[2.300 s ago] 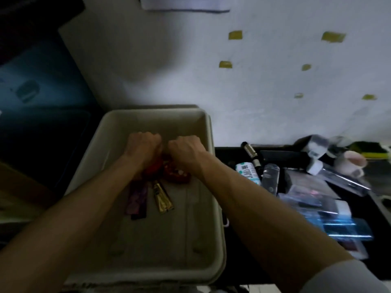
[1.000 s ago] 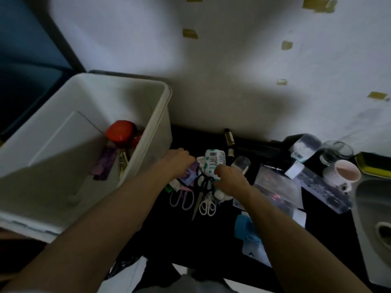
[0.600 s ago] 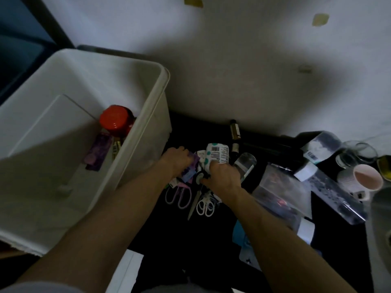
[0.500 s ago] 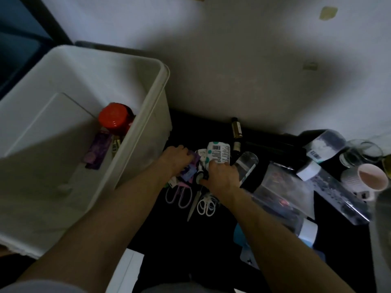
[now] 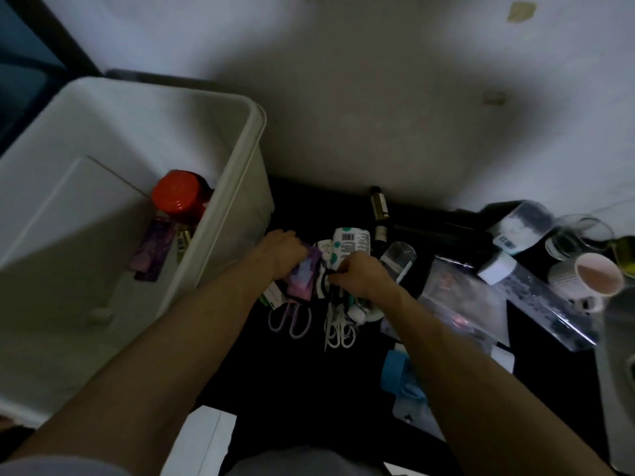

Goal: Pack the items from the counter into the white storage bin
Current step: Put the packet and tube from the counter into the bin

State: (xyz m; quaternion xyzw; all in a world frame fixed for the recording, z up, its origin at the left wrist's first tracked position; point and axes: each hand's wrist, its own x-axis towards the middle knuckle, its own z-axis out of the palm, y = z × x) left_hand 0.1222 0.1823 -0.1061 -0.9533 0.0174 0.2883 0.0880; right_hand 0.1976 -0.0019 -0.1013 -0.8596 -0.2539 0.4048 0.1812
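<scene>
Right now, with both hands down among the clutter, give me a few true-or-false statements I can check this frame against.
1. A red-lidded jar sits inside the white storage bin. True.
2. Both hands are inside the bin. False: the left hand and right hand are over the black counter.
3. The left hand holds a purple packet. True.
4. The lilac-handled scissors lie in the bin. False: they lie on the counter.

Black counter held clutter: purple-handled scissors & white scissors side by side, dotted bottle behind them, clear pouches + pink cup to rt.
</scene>
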